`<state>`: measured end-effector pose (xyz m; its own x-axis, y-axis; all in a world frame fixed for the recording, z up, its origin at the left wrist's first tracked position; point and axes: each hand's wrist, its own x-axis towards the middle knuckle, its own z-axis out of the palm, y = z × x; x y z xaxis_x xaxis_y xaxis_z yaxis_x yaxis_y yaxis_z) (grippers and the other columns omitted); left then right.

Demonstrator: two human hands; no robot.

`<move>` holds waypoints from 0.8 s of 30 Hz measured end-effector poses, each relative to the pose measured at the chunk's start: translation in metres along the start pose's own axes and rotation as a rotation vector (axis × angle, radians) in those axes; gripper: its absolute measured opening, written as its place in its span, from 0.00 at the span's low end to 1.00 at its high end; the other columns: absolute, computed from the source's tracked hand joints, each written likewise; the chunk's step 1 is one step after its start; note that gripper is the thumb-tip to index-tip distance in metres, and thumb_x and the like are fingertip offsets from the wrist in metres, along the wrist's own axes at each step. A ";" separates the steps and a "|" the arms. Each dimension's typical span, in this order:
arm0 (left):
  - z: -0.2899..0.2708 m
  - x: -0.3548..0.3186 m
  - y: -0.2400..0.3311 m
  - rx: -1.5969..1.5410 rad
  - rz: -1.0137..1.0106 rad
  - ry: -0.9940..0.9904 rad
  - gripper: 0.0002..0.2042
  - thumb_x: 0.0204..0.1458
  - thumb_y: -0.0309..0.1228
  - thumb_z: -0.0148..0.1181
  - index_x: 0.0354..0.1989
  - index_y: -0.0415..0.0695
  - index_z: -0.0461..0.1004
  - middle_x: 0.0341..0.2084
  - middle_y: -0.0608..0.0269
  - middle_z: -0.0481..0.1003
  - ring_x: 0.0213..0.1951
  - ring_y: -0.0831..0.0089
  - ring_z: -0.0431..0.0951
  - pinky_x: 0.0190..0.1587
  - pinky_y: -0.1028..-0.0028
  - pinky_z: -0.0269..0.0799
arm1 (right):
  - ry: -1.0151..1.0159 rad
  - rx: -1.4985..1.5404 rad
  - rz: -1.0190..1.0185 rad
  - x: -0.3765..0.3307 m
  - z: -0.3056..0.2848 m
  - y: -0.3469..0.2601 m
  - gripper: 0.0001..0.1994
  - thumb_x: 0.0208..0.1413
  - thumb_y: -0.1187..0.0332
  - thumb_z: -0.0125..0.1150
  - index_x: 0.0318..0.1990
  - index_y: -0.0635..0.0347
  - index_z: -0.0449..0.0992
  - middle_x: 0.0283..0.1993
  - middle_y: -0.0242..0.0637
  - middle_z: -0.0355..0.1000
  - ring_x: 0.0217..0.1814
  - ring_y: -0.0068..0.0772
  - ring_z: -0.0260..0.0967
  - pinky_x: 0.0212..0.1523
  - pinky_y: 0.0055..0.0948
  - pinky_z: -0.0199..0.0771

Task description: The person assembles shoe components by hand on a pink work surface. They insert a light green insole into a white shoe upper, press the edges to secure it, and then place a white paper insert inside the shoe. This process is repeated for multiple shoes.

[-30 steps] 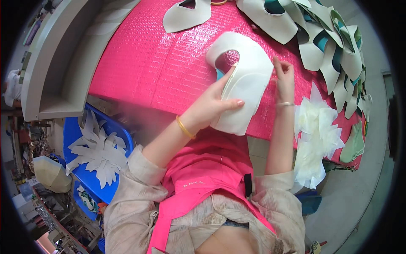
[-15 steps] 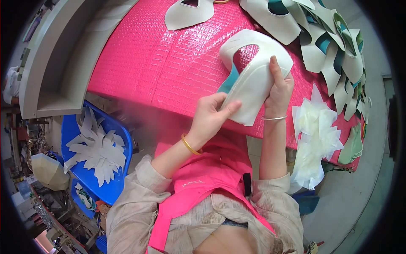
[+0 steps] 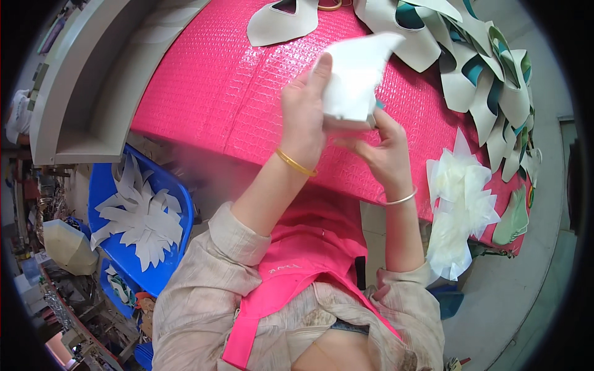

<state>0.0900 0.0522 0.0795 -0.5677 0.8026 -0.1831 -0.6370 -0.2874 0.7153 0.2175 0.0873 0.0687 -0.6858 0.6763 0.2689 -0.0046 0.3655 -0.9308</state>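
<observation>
Over the pink table, my left hand [image 3: 303, 105] grips a white shoe upper [image 3: 356, 74], its thumb lying up along the near face. The upper is folded and tilted, and motion smears part of it. A bit of teal lining peeks out at its lower right edge. There my right hand [image 3: 387, 148] has its fingers on that edge, thumb pointing left below it; some fingertips are hidden. Another white upper [image 3: 281, 25] with a cut-out opening lies flat at the far edge. At the far right, several white uppers with teal linings [image 3: 458, 62] overlap in a pile.
A grey open-fronted housing [image 3: 80, 111] stands on the left. Below it, a blue plastic chair [image 3: 167, 185] bears white cut pieces [image 3: 139, 213]. Translucent pale sheets [image 3: 458, 204] hang over the table's right edge beside pale green pieces [image 3: 512, 216]. Pink quilted sheeting [image 3: 204, 93] covers the table.
The upper has been turned and folded, hiding its opening. My left hand has moved up to its left side, while my right hand has dropped from its top to the lower right edge.
</observation>
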 end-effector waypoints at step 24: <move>0.005 -0.006 -0.012 0.179 0.315 -0.039 0.17 0.54 0.41 0.54 0.30 0.35 0.74 0.21 0.66 0.74 0.22 0.85 0.70 0.22 0.83 0.65 | 0.333 0.217 0.087 -0.014 0.022 -0.011 0.12 0.52 0.65 0.60 0.37 0.67 0.74 0.28 0.27 0.70 0.28 0.13 0.60 0.28 0.16 0.60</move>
<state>0.1040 0.0532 0.0749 -0.6990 0.7096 0.0890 -0.3307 -0.4310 0.8396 0.2114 0.0596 0.0702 -0.4174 0.8818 0.2195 -0.1347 0.1788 -0.9746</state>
